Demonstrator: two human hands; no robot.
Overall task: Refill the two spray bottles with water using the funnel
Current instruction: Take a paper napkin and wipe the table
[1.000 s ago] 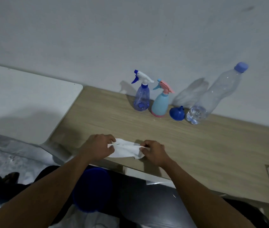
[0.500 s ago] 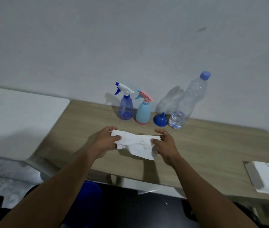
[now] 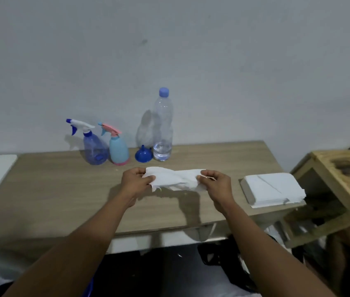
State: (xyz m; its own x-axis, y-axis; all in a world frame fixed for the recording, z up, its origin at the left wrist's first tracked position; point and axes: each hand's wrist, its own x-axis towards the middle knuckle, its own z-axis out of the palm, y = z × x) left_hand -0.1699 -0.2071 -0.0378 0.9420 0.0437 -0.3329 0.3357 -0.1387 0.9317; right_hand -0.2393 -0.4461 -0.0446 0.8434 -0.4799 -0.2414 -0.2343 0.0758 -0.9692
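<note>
Nothing to read in this one, honestly. I can't make out any lettering, brand or number on the clear water bottle (image 3: 163, 125), the purple spray bottle (image 3: 94, 150), the light blue spray bottle (image 3: 118, 150), the blue funnel (image 3: 143, 155), the crumpled white tissue (image 3: 174, 179) or the white paper stack (image 3: 274, 187).

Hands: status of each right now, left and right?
Left hand: closed, pinching the left end of the white paper towel.
Right hand: closed, pinching the right end of the same towel.
</note>
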